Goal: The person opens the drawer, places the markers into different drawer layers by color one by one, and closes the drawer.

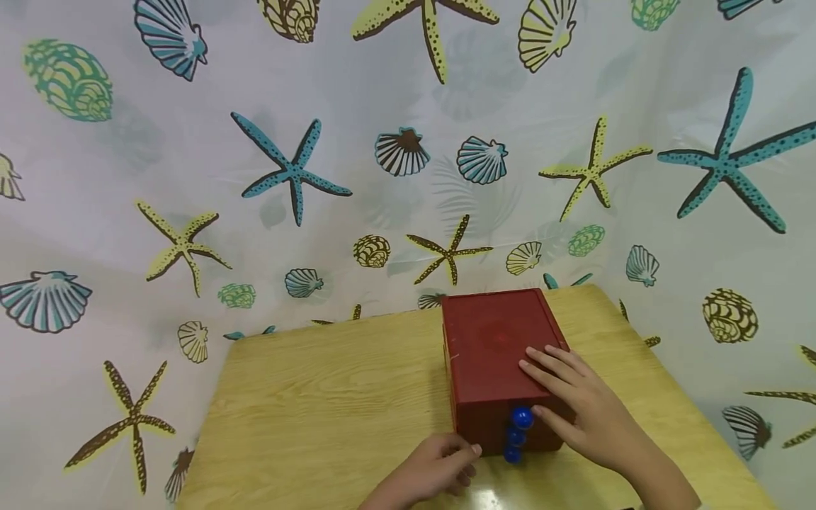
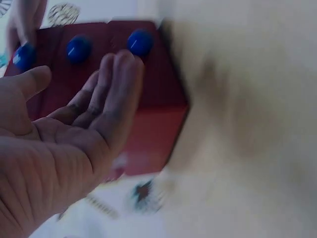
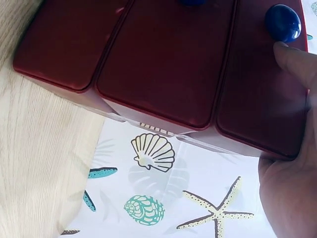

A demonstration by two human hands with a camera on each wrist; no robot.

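Observation:
A dark red drawer box (image 1: pixel 491 333) stands on the table, its front toward me. Down that front run three drawers, each with a round blue knob; the top knob (image 1: pixel 523 418) is nearest my right hand (image 1: pixel 596 407). This hand rests on the box with straight fingers across the lid, and its thumb reaches over the front edge, right beside the top knob in the right wrist view. My left hand (image 1: pixel 436 464) hovers at the lower left front corner, fingers loosely bent and holding nothing. In the left wrist view its fingertips (image 2: pixel 126 62) overlap the bottom drawer near its knob (image 2: pixel 140 42).
The light wooden table (image 1: pixel 306 397) extends to the left of the box, with a narrower strip on its right. A white curtain (image 1: pixel 357 92) printed with starfish and shells hangs behind the table and along both sides.

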